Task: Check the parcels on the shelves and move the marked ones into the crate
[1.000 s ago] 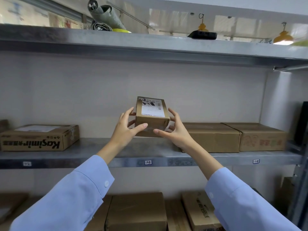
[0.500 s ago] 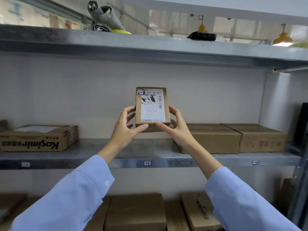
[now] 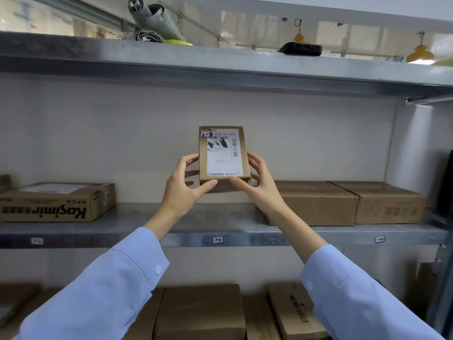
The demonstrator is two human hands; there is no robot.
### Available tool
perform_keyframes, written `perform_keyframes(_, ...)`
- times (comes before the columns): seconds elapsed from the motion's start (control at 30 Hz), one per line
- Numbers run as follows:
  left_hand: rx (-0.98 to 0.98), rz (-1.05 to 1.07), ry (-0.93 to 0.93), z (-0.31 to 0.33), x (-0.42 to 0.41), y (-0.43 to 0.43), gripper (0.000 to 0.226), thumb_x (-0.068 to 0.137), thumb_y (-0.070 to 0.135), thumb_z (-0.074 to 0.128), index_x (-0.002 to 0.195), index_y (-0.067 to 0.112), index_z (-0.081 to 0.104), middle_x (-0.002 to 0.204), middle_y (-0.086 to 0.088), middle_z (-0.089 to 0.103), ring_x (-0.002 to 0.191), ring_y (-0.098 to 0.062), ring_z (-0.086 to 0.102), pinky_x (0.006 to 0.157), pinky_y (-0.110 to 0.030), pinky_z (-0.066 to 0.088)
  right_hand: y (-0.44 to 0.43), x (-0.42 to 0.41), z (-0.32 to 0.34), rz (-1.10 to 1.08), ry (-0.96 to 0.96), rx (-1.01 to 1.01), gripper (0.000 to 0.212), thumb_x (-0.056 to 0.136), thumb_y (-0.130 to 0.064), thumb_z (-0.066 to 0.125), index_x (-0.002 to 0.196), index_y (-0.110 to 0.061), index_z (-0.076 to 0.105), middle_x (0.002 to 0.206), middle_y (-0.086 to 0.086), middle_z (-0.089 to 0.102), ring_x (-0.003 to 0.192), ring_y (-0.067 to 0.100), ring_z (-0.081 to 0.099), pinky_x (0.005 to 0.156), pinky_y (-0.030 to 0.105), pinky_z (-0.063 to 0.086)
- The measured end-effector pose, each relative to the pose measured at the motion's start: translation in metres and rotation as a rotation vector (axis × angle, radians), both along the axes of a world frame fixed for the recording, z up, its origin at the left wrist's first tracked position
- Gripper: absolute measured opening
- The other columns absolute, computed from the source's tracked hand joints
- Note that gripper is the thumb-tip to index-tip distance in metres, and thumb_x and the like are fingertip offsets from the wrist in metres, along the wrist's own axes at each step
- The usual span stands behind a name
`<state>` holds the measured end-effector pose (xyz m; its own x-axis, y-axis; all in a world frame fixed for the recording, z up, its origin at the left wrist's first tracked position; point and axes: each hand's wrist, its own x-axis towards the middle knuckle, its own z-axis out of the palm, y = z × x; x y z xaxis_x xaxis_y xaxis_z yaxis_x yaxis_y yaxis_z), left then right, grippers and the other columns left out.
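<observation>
The parcel (image 3: 221, 155) is held upright in the air above the middle shelf (image 3: 137, 217), its labelled face turned toward the person. The left hand (image 3: 182, 190) grips its lower left side and the right hand (image 3: 259, 185) its lower right. The fingers curl round the side edges toward the back, and both thumbs press on the bottom edge of the front. A white label (image 3: 224, 153) covers most of that face. A small handwritten tag (image 3: 206, 134) sits at its top left corner; it seems to begin "2-", and the rest is too blurred to read.

The parcel is a small, flat cardboard box and looks light, since fingertips alone carry it. The card should be stiff enough for a firm squeeze at the edges and rough enough not to slip. The label may be slicker, so the bare card at the sides is the better hold. One hand spanning the short width would probably do for carrying. The contents are unknown, so it should be set down gently. The crate is not in view.
</observation>
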<state>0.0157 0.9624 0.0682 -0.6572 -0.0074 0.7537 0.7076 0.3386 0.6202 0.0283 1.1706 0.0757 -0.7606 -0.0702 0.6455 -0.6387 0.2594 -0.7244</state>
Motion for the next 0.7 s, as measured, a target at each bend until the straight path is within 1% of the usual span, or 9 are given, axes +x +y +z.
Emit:
perform_keyframes(0.07, -0.007, 0.018, -0.021, -0.005, -0.005, -0.002, 0.064, 0.076, 0.03, 0.083, 0.13, 0.026, 0.049, 0.132, 0.013, 0.056, 0.125, -0.004, 0.049, 0.101, -0.037, 0.046, -0.003, -0.006, -0.005, -0.029, -0.036, 0.012, 0.071, 0.085, -0.042, 0.074, 0.144, -0.028, 0.038, 0.143, -0.017, 0.046, 0.131, -0.001, 0.044, 0.101, 0.02, 0.042)
perform_keyframes(0.17, -0.046, 0.025, -0.087, -0.018, -0.016, -0.006, 0.058, 0.077, 0.027, 0.082, 0.126, 0.029, 0.051, 0.126, 0.015, 0.06, 0.122, -0.006, 0.053, 0.101, -0.038, 0.047, -0.007, -0.013, -0.015, -0.065, -0.13, 0.023, 0.069, 0.085, -0.045, 0.072, 0.143, -0.026, 0.041, 0.138, -0.016, 0.05, 0.128, 0.005, 0.049, 0.1, 0.025, 0.045)
perform_keyframes(0.23, -0.09, 0.033, -0.128, -0.027, -0.02, -0.007, 0.052, 0.078, 0.025, 0.081, 0.121, 0.031, 0.052, 0.12, 0.016, 0.061, 0.119, -0.008, 0.055, 0.099, -0.032, 0.045, -0.009, -0.018, -0.023, -0.088, -0.17, 0.044, 0.07, 0.084, -0.047, 0.072, 0.143, -0.027, 0.04, 0.134, -0.016, 0.05, 0.125, 0.008, 0.051, 0.102, 0.031, 0.047)
perform_keyframes(0.3, -0.121, 0.033, -0.179, -0.034, -0.023, -0.007, 0.046, 0.079, 0.024, 0.08, 0.117, 0.032, 0.054, 0.113, 0.018, 0.061, 0.114, -0.007, 0.056, 0.095, -0.025, 0.043, -0.011, -0.025, -0.032, -0.091, -0.213, 0.047, 0.072, 0.082, -0.051, 0.073, 0.142, -0.028, 0.039, 0.137, -0.011, 0.051, 0.126, 0.012, 0.052, 0.104, 0.039, 0.048)
perform_keyframes(0.37, -0.13, 0.037, -0.222, -0.041, -0.027, -0.008, 0.044, 0.079, 0.025, 0.08, 0.115, 0.032, 0.055, 0.106, 0.022, 0.061, 0.108, -0.008, 0.059, 0.094, -0.026, 0.045, -0.012, -0.03, -0.04, -0.088, -0.253, 0.055, 0.074, 0.078, -0.056, 0.073, 0.14, -0.031, 0.041, 0.14, -0.007, 0.052, 0.125, 0.013, 0.053, 0.103, 0.043, 0.049)
perform_keyframes(0.43, -0.142, 0.04, -0.254, -0.047, -0.032, -0.01, 0.044, 0.078, 0.028, 0.081, 0.115, 0.033, 0.056, 0.107, 0.02, 0.064, 0.104, -0.01, 0.063, 0.094, -0.029, 0.047, -0.013, -0.033, -0.045, -0.088, -0.283, 0.061, 0.069, 0.077, -0.058, 0.072, 0.135, -0.034, 0.044, 0.139, -0.006, 0.053, 0.121, 0.016, 0.057, 0.1, 0.043, 0.051)
perform_keyframes(0.53, -0.148, 0.038, -0.286, -0.05, -0.036, -0.01, 0.045, 0.079, 0.029, 0.08, 0.117, 0.032, 0.057, 0.113, 0.012, 0.065, 0.098, -0.013, 0.065, 0.092, -0.031, 0.05, -0.014, -0.036, -0.047, -0.096, -0.303, 0.05, 0.055, 0.085, -0.051, 0.07, 0.131, -0.033, 0.046, 0.134, -0.007, 0.052, 0.117, 0.017, 0.058, 0.098, 0.039, 0.052)
perform_keyframes(0.6, -0.144, 0.049, -0.298, -0.049, -0.037, -0.01, 0.045, 0.079, 0.029, 0.08, 0.117, 0.03, 0.057, 0.113, 0.009, 0.066, 0.095, -0.013, 0.065, 0.09, -0.029, 0.049, -0.016, -0.038, -0.047, -0.108, -0.318, 0.049, 0.054, 0.086, -0.051, 0.069, 0.132, -0.032, 0.047, 0.131, -0.008, 0.05, 0.118, 0.015, 0.056, 0.099, 0.037, 0.051)
perform_keyframes(0.7, -0.152, 0.044, -0.321, -0.047, -0.037, -0.01, 0.045, 0.08, 0.03, 0.079, 0.12, 0.028, 0.057, 0.114, 0.008, 0.065, 0.094, -0.013, 0.064, 0.083, -0.024, 0.045, -0.016, -0.039, -0.049, -0.116, -0.335, 0.041, 0.055, 0.086, -0.052, 0.068, 0.132, -0.032, 0.047, 0.136, -0.006, 0.051, 0.118, 0.014, 0.057, 0.096, 0.035, 0.052)
